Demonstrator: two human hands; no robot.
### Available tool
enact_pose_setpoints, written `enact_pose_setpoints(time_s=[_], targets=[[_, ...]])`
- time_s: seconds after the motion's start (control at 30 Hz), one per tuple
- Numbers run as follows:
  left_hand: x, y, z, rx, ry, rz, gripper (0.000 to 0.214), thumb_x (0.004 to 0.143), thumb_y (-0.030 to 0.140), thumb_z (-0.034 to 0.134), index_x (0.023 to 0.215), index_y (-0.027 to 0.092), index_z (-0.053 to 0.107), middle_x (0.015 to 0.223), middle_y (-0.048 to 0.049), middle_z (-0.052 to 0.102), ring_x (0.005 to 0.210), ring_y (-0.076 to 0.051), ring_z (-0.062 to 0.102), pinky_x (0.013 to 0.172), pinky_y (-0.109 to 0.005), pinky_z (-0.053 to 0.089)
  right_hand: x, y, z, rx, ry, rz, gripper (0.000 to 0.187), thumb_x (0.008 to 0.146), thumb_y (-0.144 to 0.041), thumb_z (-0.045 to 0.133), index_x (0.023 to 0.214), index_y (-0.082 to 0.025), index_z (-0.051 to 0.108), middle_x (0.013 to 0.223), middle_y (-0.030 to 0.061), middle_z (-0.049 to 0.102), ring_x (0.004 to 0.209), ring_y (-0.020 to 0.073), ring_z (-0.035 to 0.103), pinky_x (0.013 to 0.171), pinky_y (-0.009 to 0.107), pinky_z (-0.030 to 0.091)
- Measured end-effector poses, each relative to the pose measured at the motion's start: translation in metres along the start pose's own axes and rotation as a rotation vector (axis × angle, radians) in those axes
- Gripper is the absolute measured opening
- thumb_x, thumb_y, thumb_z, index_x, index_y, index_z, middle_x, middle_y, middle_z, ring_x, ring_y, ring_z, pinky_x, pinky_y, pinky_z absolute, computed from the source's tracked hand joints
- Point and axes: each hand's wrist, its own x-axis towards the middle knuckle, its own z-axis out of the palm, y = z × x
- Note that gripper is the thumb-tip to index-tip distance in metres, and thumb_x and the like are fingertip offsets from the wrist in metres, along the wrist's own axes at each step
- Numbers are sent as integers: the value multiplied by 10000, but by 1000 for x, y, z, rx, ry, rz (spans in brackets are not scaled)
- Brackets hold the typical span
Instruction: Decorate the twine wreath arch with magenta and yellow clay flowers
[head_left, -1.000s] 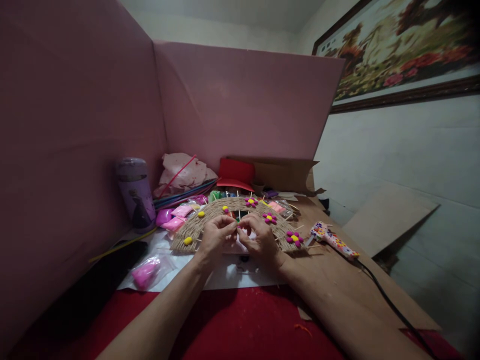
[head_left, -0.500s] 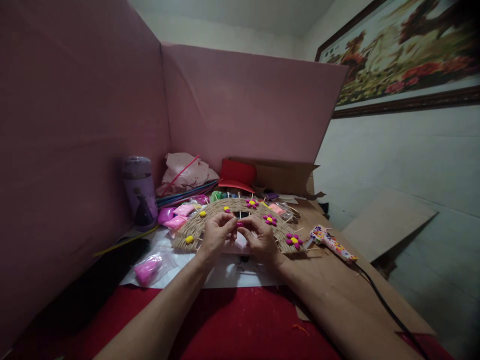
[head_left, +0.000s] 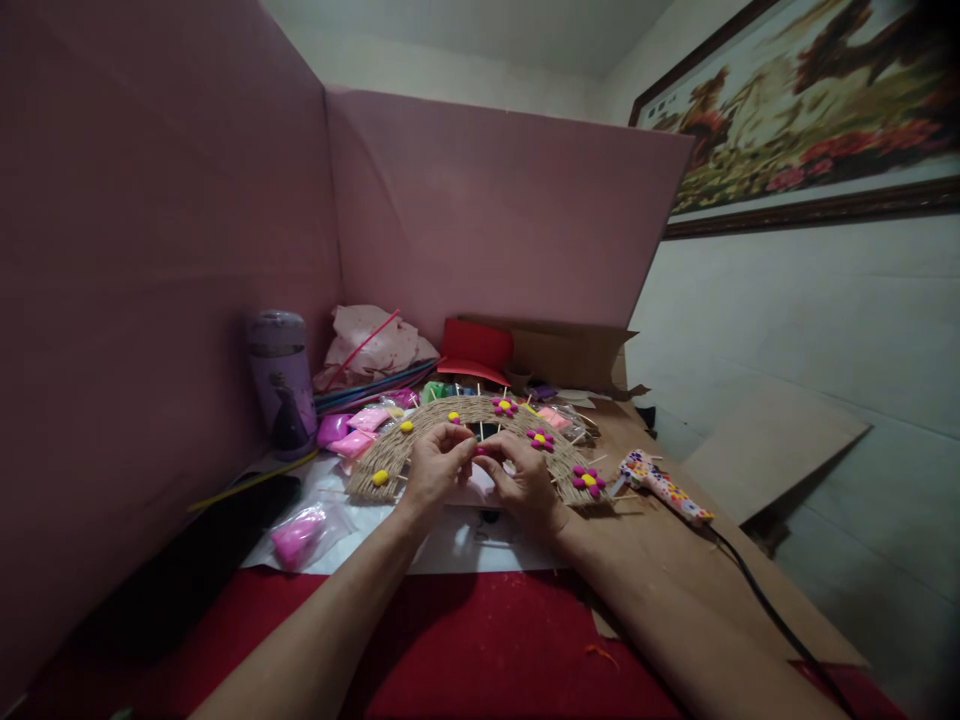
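My left hand (head_left: 441, 465) and my right hand (head_left: 519, 475) meet in front of me, both closed in a pinch. Between their fingertips is a small piece of magenta clay (head_left: 481, 451), mostly covered by the fingers. Just behind them lies an arch woven from brown twine (head_left: 427, 418), with thin sticks poking out of its edge. Magenta clay flowers with yellow centres, such as the flower (head_left: 589, 481), sit on its right side. On its left are yellow clay dots, among them the dot (head_left: 380, 478).
To the right a patterned glue gun (head_left: 660, 485) rests on cardboard, its black cord running toward me. Bagged pink clay (head_left: 298, 538) and a purple tumbler (head_left: 282, 385) stand left. Pink panels (head_left: 495, 210) rise behind; red cloth (head_left: 465, 640) covers the near edge.
Both hands stay in nearly the same place, with the fingertips shifting slightly around the magenta clay. The rest looks the same apart from a tiny camera shift.
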Motion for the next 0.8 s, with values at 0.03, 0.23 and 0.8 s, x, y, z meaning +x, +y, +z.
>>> enact_pose_setpoints(time_s=[0.03, 0.23, 0.8], targets=[[0, 0, 0, -4, -5, -1, 257, 590, 292, 709, 687, 142, 525, 446, 49, 526, 337, -71, 436, 347, -184, 316, 0, 0, 0, 5, 1, 3, 93, 856, -242, 539, 826, -185, 606, 744, 24, 589, 669, 137, 521, 635, 263, 412], [0, 0, 2, -35, 1, 6, 270, 583, 281, 720, 717, 138, 535, 484, 47, 535, 360, -65, 435, 350, -181, 328, 0, -1, -1, 38, 62, 86, 142, 836, -258, 544, 716, -184, 568, 660, -1, 539, 625, 129, 493, 600, 258, 400], [-6, -1, 3, -240, -149, -261, 322, 620, 384, 740, 619, 119, 557, 437, 64, 416, 346, -21, 341, 346, -152, 213, -2, 4, -3, 117, 200, 33, 152, 803, -244, 622, 927, -264, 708, 797, 13, 520, 756, 142, 518, 639, 270, 435]])
